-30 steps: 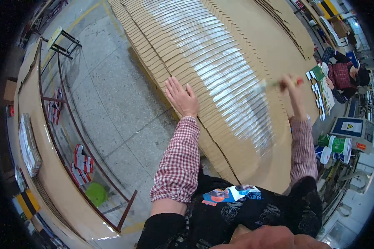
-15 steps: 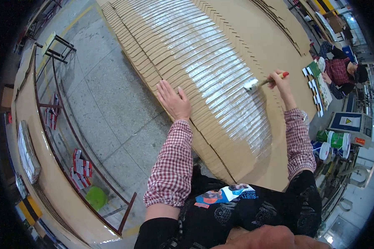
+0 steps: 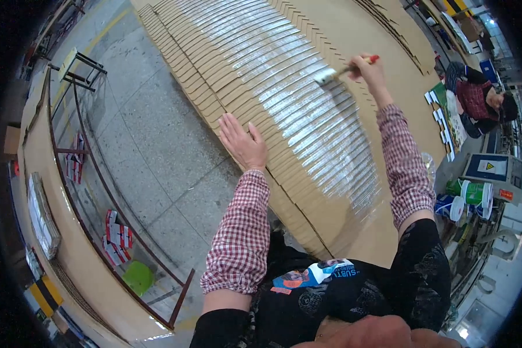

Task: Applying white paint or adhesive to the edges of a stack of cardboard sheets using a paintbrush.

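Observation:
Overlapping cardboard sheets lie fanned out in a long row on the work surface, and a band of wet, whitish glue coats their exposed strips. My left hand rests flat on the uncoated left part of the sheets, fingers stretched out. In my right hand is a paint brush with a red-tipped handle, gripped with the fingers closed round it. Its white bristles are over the right side of the coated band; whether they touch the cardboard I cannot tell.
At right, a person sits beside a stack of printed sheets. Paint buckets stand below them. Across the grey floor at left is a long table, with a green stool and red-white boxes near it.
My right hand has carried the brush up and to the left, farther along the fanned sheets. My left hand stays in place on the cardboard.

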Demonstrator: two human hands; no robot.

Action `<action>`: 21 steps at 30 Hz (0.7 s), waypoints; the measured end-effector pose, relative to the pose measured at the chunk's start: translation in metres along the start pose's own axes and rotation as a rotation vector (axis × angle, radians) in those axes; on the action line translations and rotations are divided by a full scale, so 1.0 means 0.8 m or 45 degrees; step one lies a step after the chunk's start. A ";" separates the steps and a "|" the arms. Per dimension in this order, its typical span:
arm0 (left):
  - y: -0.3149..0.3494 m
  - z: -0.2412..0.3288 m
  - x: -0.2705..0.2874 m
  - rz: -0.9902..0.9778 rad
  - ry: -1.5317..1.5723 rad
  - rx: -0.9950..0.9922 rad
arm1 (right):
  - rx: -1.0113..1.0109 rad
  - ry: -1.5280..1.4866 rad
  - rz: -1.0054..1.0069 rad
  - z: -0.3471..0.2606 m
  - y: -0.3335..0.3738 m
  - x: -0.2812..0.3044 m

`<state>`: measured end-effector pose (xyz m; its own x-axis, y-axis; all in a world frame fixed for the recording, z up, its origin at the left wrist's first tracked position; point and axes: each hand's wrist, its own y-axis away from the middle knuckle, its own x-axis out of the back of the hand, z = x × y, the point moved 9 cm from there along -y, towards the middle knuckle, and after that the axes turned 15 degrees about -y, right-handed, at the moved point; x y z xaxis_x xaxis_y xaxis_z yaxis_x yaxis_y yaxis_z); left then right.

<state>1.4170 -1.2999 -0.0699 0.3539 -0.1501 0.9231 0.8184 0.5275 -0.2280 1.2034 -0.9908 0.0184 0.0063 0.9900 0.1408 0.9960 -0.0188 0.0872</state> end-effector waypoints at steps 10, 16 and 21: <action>0.007 0.013 -0.002 -0.006 0.040 -0.027 | 0.100 -0.172 -0.006 -0.020 -0.010 -0.005; 0.003 0.007 0.008 0.009 0.007 -0.009 | 0.077 -0.043 -0.021 -0.038 0.013 0.013; 0.004 0.020 0.007 -0.014 0.062 -0.014 | 0.215 -0.031 0.049 -0.046 -0.014 0.008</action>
<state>1.4140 -1.2855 -0.0608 0.3664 -0.1965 0.9095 0.8271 0.5166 -0.2216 1.1892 -0.9891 0.0548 0.0447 0.9921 0.1171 0.9958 -0.0349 -0.0851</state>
